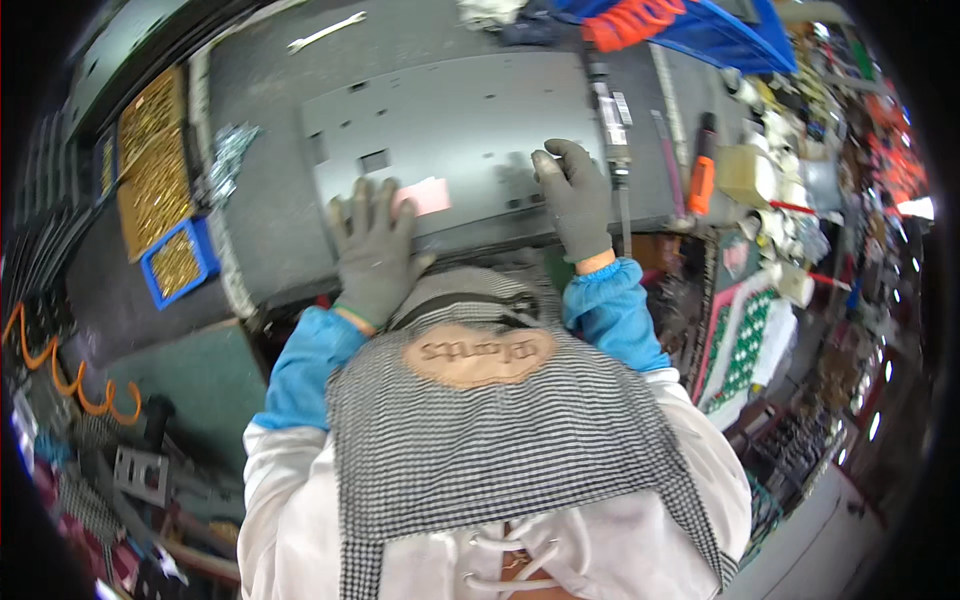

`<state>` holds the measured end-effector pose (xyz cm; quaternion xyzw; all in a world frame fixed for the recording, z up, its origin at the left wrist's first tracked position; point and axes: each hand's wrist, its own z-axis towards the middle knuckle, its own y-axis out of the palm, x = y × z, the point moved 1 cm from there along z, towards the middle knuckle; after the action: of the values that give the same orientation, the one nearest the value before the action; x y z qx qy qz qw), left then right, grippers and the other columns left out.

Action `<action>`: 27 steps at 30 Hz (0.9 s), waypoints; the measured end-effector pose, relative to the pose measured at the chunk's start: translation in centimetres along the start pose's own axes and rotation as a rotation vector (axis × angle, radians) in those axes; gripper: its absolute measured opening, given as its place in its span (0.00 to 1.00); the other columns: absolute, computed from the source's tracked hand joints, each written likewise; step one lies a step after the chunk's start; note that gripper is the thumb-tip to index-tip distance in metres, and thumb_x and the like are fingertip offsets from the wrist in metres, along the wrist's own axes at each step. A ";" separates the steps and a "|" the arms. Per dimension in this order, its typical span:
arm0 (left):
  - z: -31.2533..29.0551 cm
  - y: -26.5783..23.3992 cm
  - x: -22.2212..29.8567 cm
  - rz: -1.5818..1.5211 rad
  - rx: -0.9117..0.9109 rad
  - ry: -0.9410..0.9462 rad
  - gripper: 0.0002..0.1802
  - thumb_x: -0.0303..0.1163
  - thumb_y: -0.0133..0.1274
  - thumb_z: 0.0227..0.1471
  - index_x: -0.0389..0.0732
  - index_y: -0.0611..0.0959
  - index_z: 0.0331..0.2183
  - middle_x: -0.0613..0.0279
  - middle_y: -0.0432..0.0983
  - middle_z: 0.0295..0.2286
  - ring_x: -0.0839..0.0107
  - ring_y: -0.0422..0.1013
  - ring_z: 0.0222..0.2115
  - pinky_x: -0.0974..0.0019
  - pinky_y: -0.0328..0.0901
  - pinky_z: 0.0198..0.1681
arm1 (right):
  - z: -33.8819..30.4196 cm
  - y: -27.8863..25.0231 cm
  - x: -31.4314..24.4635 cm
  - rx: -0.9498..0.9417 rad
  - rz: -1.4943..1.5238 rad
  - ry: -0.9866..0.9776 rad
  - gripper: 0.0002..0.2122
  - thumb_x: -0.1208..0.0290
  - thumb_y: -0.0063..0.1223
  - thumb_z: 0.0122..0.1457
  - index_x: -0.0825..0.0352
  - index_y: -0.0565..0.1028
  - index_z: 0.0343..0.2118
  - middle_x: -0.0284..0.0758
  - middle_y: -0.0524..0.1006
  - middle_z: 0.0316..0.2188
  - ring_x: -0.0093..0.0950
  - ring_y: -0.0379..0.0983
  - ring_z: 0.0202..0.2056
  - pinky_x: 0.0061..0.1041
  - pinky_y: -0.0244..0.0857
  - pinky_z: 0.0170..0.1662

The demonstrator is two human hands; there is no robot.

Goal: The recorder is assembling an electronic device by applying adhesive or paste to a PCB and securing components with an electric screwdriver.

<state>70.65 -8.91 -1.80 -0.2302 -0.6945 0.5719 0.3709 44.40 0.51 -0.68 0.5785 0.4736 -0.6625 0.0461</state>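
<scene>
A flat grey metal sheet (pixel 455 120) with small slots and square cut-outs lies on the dark workbench in front of me. My left hand (pixel 378 250), in a grey glove, rests flat on the sheet's near left part with fingers spread. Beside its fingertips is a small pink slip of paper (pixel 428 197), lying on the sheet. Over the sheet's near right edge is my right hand (pixel 580 200), also gloved, its fingers loosely bent and a gap between thumb and forefinger. Nothing shows in it.
Left stand cardboard boxes of brass-coloured parts (pixel 160 185), a blue tray (pixel 178 262) and a pile of silvery pieces (pixel 230 160). A wrench (pixel 327 32) lies at the back. On the right are a metal bar tool (pixel 615 130), an orange-handled tool (pixel 703 175) and a blue bin (pixel 735 40).
</scene>
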 end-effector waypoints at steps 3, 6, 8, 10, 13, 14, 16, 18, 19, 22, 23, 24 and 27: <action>0.0 -0.1 0.5 0.020 0.010 0.031 0.45 0.52 0.70 0.40 0.41 0.75 0.56 0.53 0.60 0.65 0.43 0.49 0.68 0.29 0.41 0.67 | 3.0 -5.6 3.7 0.274 -0.095 -0.087 0.16 0.62 0.61 0.62 0.69 0.80 0.46 0.44 0.83 0.34 0.36 0.81 0.36 0.34 0.73 0.43; 0.2 0.2 0.5 0.094 -0.028 0.014 0.45 0.52 0.70 0.39 0.38 0.76 0.55 0.55 0.58 0.66 0.45 0.49 0.69 0.29 0.40 0.68 | 5.7 -11.7 6.5 0.393 -0.462 -0.134 0.15 0.63 0.57 0.63 0.66 0.80 0.48 0.44 0.83 0.35 0.41 0.82 0.38 0.39 0.73 0.43; 0.4 0.1 0.9 0.089 -0.020 0.019 0.44 0.50 0.71 0.38 0.38 0.76 0.53 0.55 0.60 0.65 0.45 0.50 0.68 0.29 0.42 0.68 | 7.8 -14.4 8.5 0.374 -0.724 -0.045 0.14 0.64 0.54 0.64 0.64 0.80 0.48 0.44 0.83 0.36 0.43 0.82 0.40 0.42 0.74 0.43; 0.7 -0.1 0.9 0.095 -0.016 0.015 0.43 0.48 0.72 0.36 0.38 0.77 0.52 0.55 0.62 0.64 0.45 0.51 0.68 0.29 0.43 0.68 | 10.2 -15.6 13.1 0.209 -1.076 0.084 0.13 0.61 0.54 0.63 0.54 0.79 0.49 0.47 0.83 0.37 0.47 0.81 0.42 0.47 0.73 0.44; 0.5 0.0 1.0 0.103 -0.090 -0.029 0.45 0.51 0.71 0.38 0.39 0.75 0.55 0.56 0.57 0.67 0.45 0.47 0.70 0.30 0.37 0.70 | 12.5 -15.7 17.7 0.152 -1.205 0.063 0.13 0.64 0.52 0.63 0.54 0.78 0.50 0.44 0.83 0.35 0.46 0.82 0.40 0.47 0.74 0.42; 0.3 0.1 1.0 0.092 -0.079 -0.028 0.46 0.50 0.71 0.38 0.39 0.75 0.55 0.55 0.58 0.66 0.45 0.46 0.70 0.30 0.37 0.70 | 12.7 -15.3 17.2 0.107 -1.232 0.016 0.13 0.67 0.46 0.66 0.55 0.77 0.51 0.42 0.84 0.37 0.44 0.83 0.39 0.48 0.74 0.40; 0.1 0.2 1.2 0.068 -0.049 -0.036 0.47 0.49 0.72 0.37 0.40 0.73 0.57 0.54 0.58 0.66 0.43 0.47 0.70 0.30 0.37 0.69 | 13.1 -16.5 16.4 0.007 -1.183 0.008 0.19 0.69 0.46 0.65 0.52 0.75 0.58 0.44 0.84 0.39 0.47 0.82 0.40 0.48 0.74 0.41; -0.3 0.2 0.9 0.052 -0.041 -0.058 0.48 0.49 0.72 0.37 0.41 0.73 0.58 0.52 0.58 0.66 0.42 0.47 0.70 0.30 0.38 0.69 | 11.7 -15.8 12.2 -0.009 -1.091 -0.005 0.23 0.71 0.47 0.64 0.53 0.72 0.63 0.45 0.84 0.41 0.46 0.82 0.42 0.44 0.74 0.45; -0.4 0.4 0.8 0.017 -0.017 -0.042 0.49 0.49 0.72 0.37 0.41 0.73 0.59 0.51 0.58 0.66 0.41 0.47 0.69 0.30 0.38 0.69 | 9.9 -15.9 7.1 0.016 -0.998 -0.013 0.25 0.72 0.49 0.63 0.55 0.71 0.65 0.44 0.84 0.42 0.42 0.82 0.44 0.40 0.74 0.47; -0.7 0.6 0.6 -0.050 0.032 -0.059 0.49 0.50 0.72 0.37 0.43 0.73 0.59 0.49 0.58 0.66 0.38 0.48 0.68 0.30 0.40 0.69 | 9.6 -16.6 6.6 -0.056 -0.243 -0.275 0.29 0.74 0.51 0.61 0.62 0.67 0.68 0.40 0.82 0.45 0.33 0.79 0.47 0.33 0.72 0.50; -1.0 0.8 0.4 -0.047 0.024 -0.072 0.49 0.50 0.72 0.37 0.43 0.73 0.59 0.49 0.58 0.66 0.38 0.48 0.68 0.30 0.40 0.69 | 8.0 -15.4 3.9 -0.070 -0.237 -0.274 0.29 0.74 0.51 0.61 0.62 0.67 0.68 0.40 0.82 0.45 0.33 0.79 0.47 0.33 0.72 0.50; -1.3 1.1 0.2 -0.071 0.054 -0.093 0.49 0.51 0.72 0.37 0.43 0.74 0.59 0.48 0.58 0.65 0.37 0.48 0.68 0.31 0.40 0.69 | 5.6 -13.1 -0.6 -0.182 0.118 -0.224 0.28 0.74 0.51 0.62 0.66 0.67 0.66 0.38 0.81 0.46 0.30 0.76 0.47 0.31 0.71 0.52; -1.8 1.3 -0.7 -0.108 0.113 -0.124 0.47 0.54 0.71 0.39 0.43 0.75 0.58 0.47 0.58 0.65 0.36 0.48 0.68 0.31 0.42 0.69 | 1.4 -6.8 -5.7 -0.475 0.359 -0.307 0.23 0.71 0.55 0.64 0.69 0.70 0.62 0.37 0.78 0.46 0.28 0.75 0.46 0.29 0.69 0.53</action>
<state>72.36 -7.97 -3.05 -0.1353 -0.6940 0.6025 0.3702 41.10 0.52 7.63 0.5192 0.4929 -0.5944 0.3662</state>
